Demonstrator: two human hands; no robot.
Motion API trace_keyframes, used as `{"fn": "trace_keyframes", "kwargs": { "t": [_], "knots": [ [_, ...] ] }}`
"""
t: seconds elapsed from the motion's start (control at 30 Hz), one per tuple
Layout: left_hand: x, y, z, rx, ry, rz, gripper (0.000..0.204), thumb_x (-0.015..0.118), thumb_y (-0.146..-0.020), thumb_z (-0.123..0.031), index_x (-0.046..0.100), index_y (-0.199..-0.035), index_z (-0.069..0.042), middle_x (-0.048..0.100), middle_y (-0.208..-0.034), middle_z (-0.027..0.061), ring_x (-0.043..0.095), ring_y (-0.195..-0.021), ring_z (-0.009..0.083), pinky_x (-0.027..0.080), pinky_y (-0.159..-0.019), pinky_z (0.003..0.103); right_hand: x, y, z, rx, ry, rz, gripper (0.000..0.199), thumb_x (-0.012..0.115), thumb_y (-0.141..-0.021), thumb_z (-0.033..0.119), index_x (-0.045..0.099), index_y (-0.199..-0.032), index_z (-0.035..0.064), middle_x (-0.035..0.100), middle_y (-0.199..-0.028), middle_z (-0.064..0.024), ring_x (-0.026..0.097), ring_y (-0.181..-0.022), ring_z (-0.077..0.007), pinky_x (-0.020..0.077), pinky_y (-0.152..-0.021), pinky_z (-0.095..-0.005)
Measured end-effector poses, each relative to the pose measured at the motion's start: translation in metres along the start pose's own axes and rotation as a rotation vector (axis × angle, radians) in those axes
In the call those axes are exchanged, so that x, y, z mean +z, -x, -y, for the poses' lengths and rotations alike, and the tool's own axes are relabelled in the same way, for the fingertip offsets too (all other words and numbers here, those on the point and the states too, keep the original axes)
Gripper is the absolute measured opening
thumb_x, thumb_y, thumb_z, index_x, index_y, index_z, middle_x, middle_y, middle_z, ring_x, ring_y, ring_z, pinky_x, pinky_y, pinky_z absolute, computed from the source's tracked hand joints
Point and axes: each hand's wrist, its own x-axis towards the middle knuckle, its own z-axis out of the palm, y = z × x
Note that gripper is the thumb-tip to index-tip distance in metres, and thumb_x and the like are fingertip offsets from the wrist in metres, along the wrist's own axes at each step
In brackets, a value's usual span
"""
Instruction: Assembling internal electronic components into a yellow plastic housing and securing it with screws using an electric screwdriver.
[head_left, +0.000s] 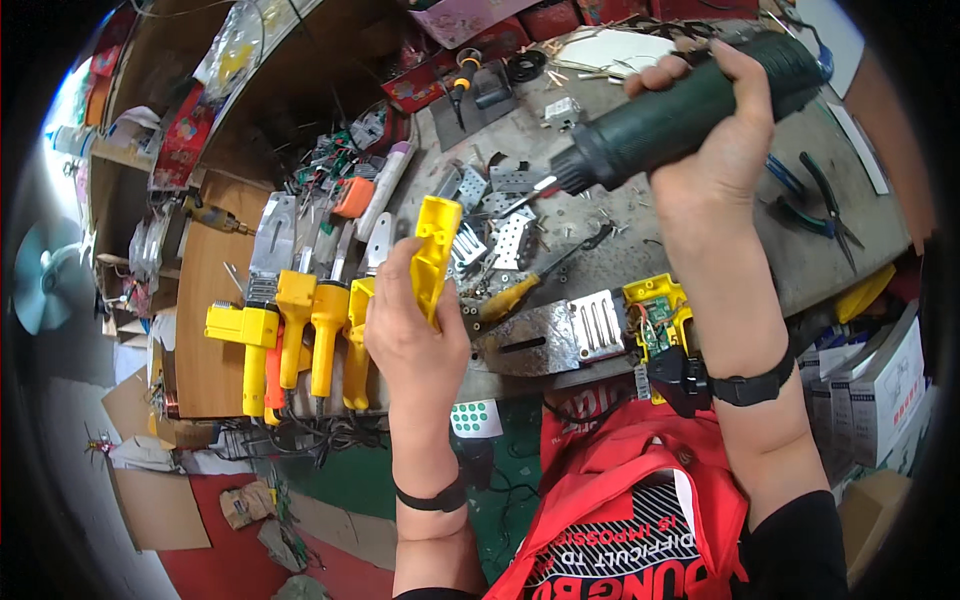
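Note:
My left hand (412, 335) grips a yellow plastic handle shell (434, 253), held upright over the workbench edge. My right hand (715, 140) is raised and wrapped around a dark green electric screwdriver (665, 118), whose bit points left and down toward the bench. Below my right forearm lies an opened tool with a flat metal plate (548, 338) and a yellow base showing a small circuit board (657, 318). A screwdriver with a yellow handle (510, 297) lies between the two hands.
A row of assembled yellow-handled tools with metal plates (300, 320) lies at the left of the bench. Perforated metal pieces (505, 235) and screws litter the middle. Pliers (825, 210) lie at the right. Cardboard boxes (885, 385) stand at the lower right, a fan (45, 275) at the far left.

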Motion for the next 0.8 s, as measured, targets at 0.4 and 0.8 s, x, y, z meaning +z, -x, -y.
{"fn": "trace_keyframes", "kwargs": {
  "t": [0.4,0.8],
  "knots": [
    [0.002,0.004,0.011,-0.087,0.096,0.021,0.048,0.061,-0.078,-0.001,0.048,-0.123,-0.009,0.058,-0.096,0.0156,0.060,-0.080,0.0324,0.046,-0.068,0.039,0.006,0.015,0.008,-0.006,0.065,-0.065,0.026,0.063,-0.077,0.023,0.051,-0.090,0.0036,0.053,-0.069,-0.0056,0.054,-0.064,-0.0185,0.0476,-0.075,-0.0379],
    [-0.006,-0.033,0.016,-0.726,1.489,-0.255,0.034,0.053,-0.093,-0.032,0.051,-0.111,-0.004,0.054,-0.084,0.0057,0.054,-0.067,0.0128,0.046,-0.062,0.028,0.026,0.055,-0.020,0.171,0.013,-0.013,0.029,0.060,-0.079,0.029,0.050,-0.092,0.0040,0.051,-0.070,-0.0038,0.051,-0.064,-0.0166,0.0453,-0.077,-0.0349]
  ]
}}
